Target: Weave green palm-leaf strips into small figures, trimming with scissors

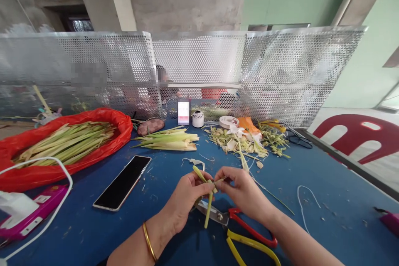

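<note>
Near the middle of the table, my left hand (191,191) pinches a small piece of crossed pale green leaf strips (208,210). One strip end points up and left; another hangs down over the scissors. Fingers closed, my right hand (238,185) grips a thin end of the same strips on the right side. Under my hands lie scissors (220,217) with one red and one yellow handle, their blade tips partly hidden by my left hand. Just beyond my hands is a bit of white string (196,162).
A red bag (121,124) of long leaf strips is at left, by a purple power strip (46,205) and a phone (123,183). Behind lie a bundle of stalks (171,140), a lit phone (183,112), a tape roll (228,122) and leaf scraps (230,143). A perforated metal screen (199,58) edges the table.
</note>
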`<state>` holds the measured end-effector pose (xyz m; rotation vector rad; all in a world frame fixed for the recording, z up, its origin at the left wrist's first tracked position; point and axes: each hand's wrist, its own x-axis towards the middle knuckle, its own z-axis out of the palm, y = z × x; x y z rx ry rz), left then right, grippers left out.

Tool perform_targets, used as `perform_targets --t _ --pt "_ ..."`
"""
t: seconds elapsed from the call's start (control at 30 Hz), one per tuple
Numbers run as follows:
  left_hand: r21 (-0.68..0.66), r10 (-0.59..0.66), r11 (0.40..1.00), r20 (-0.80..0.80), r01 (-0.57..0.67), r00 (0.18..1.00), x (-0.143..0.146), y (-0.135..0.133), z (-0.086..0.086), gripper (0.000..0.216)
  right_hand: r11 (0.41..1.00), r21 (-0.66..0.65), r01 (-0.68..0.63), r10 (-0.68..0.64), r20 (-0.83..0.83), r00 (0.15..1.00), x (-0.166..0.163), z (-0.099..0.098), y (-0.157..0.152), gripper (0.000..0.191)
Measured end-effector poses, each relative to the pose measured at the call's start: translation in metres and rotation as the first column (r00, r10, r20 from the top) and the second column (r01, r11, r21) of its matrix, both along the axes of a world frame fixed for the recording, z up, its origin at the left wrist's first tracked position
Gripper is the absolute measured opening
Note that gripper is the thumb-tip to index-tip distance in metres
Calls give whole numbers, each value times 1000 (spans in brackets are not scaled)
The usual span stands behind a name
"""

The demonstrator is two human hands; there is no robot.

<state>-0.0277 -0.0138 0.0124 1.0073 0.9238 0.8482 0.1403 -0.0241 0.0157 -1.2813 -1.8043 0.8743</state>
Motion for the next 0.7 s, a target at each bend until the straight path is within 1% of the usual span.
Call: perform_targets --t 0.1,0.23,0.33,0.47,0.57,0.63,0.7 --pt "-72 -42 996 51 46 998 -2 1 -1 26 995 96 30 -36 65 997 -2 1 -3 15" --pt "-128 -70 989 19 72 997 -3 2 -3 26 980 195 33 -54 104 993 -4 -1 -4 15" --pt "-132 -52 990 23 55 998 -3 3 -5 23 975 222 25 -45 88 995 -5 -3 -4 15" --pt "-148 -101 983 54 108 993 -6 4 -5 25 974 223 49 -60 42 997 -6 -3 -3 16" --pt "-132 -118 985 -18 114 993 -8 6 -3 30 960 272 72 -94 68 993 -8 -4 -3 16" --pt "-82 -76 994 -90 68 993 -6 6 -1 32 946 316 76 -117 113 987 -11 -5 -2 16" --pt "-30 -16 999 -134 12 991 -4 6 0 30 947 315 64 -113 141 984 -12 -5 -1 16"
